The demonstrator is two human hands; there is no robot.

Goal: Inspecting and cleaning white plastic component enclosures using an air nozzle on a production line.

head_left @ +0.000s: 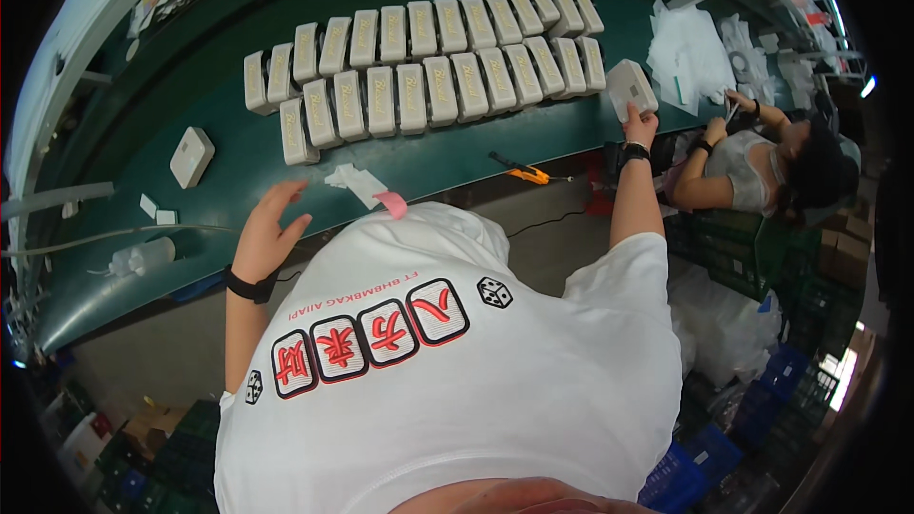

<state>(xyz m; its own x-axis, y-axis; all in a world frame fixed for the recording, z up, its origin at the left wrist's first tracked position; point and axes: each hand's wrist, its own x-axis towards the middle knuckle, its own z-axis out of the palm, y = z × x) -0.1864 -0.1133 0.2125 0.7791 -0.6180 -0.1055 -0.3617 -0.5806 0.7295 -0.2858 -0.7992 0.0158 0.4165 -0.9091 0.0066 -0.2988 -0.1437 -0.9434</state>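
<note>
My right hand (641,127) grips the near edge of a cream, rounded-square plastic case (630,84) at the right end of the bench. The case has a small grey square on its upper face. My left hand (269,227) hovers at the bench's front edge, fingers apart and holding nothing. Near it lie a crumpled white cloth or tissue (357,183) and a pink scrap (391,204). Two long rows of similar cream cases (411,100) stand on edge across the green bench (419,152). Another single case (192,157) rests flat on the left.
An orange-and-black electric screwdriver (526,171) lies by the front edge. A clear plastic bottle (143,257) and small white pieces (166,217) sit at left. White bags (687,52) are piled at the right, where a co-worker (743,167) works close by. Green crates (738,247) stand below.
</note>
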